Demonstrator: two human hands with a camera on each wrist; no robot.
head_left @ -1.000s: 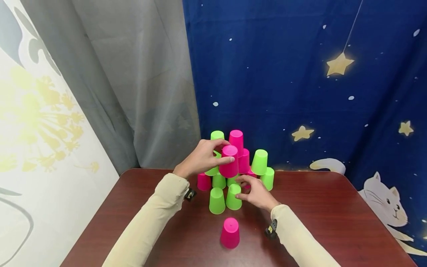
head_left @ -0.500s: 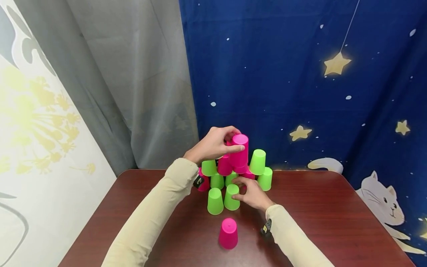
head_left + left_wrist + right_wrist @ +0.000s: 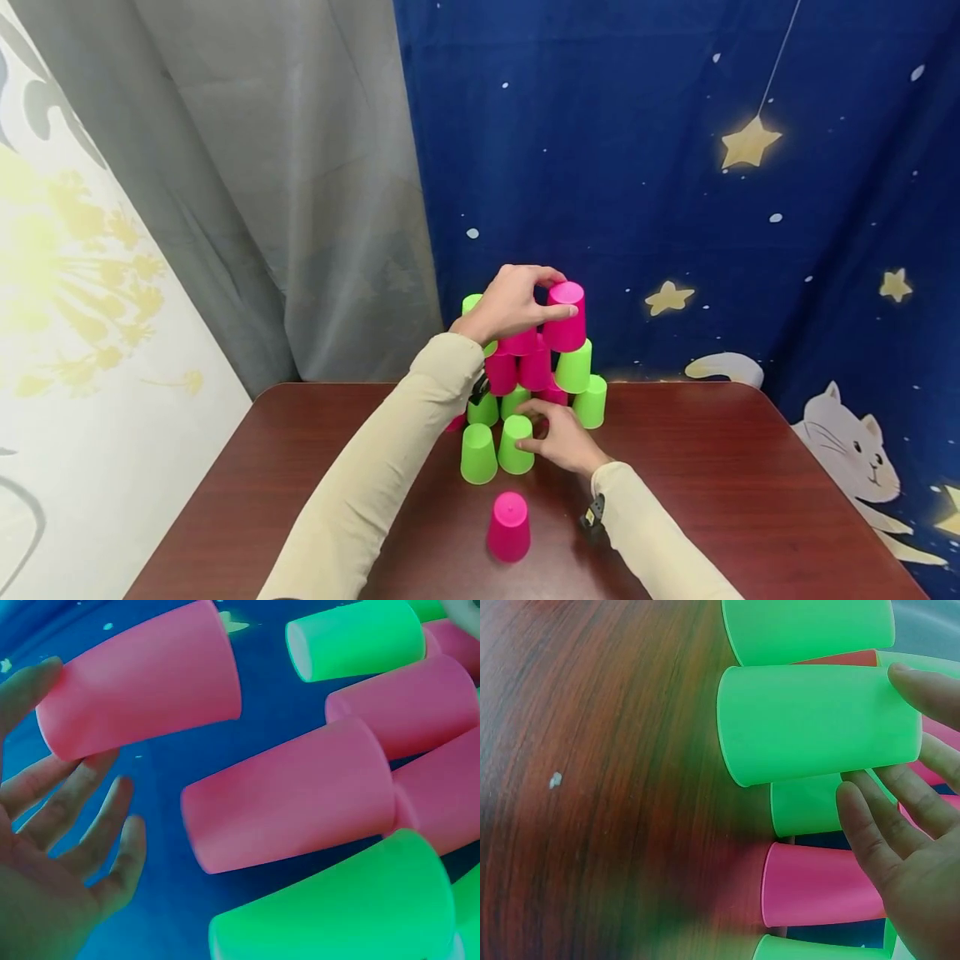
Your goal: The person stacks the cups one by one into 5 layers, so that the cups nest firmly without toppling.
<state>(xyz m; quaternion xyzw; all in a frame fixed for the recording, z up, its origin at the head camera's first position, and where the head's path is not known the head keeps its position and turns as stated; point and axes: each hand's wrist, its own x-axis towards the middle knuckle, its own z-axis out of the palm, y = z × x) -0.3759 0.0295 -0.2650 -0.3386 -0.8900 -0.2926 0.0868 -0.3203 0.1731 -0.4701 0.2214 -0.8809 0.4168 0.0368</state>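
Observation:
My left hand (image 3: pixel 517 304) pinches an upside-down pink cup (image 3: pixel 566 317) near its base, between thumb and fingers. In the left wrist view this pink cup (image 3: pixel 142 682) hangs apart from the other cups. Behind and below it rises a tiered stack of upside-down pink and green cups, including a pink cup (image 3: pixel 535 367) and a green cup (image 3: pixel 573 367). The left hand and sleeve cover part of the stack. My right hand (image 3: pixel 566 437) pinches a green cup (image 3: pixel 817 724) by its upper end; that cup stands on the table in front of the stack.
Beside the pinched green cup stands another green cup (image 3: pixel 478 454). Nearer the front, a single pink cup (image 3: pixel 509 529) is upside down on the brown table (image 3: pixel 337 433). A blue curtain (image 3: pixel 600 167) and a grey curtain (image 3: pixel 337 208) hang behind the table.
My left hand has carried the pink cup up and to the right, from in front of the stack to above its right part. The right hand stays at the same green cup.

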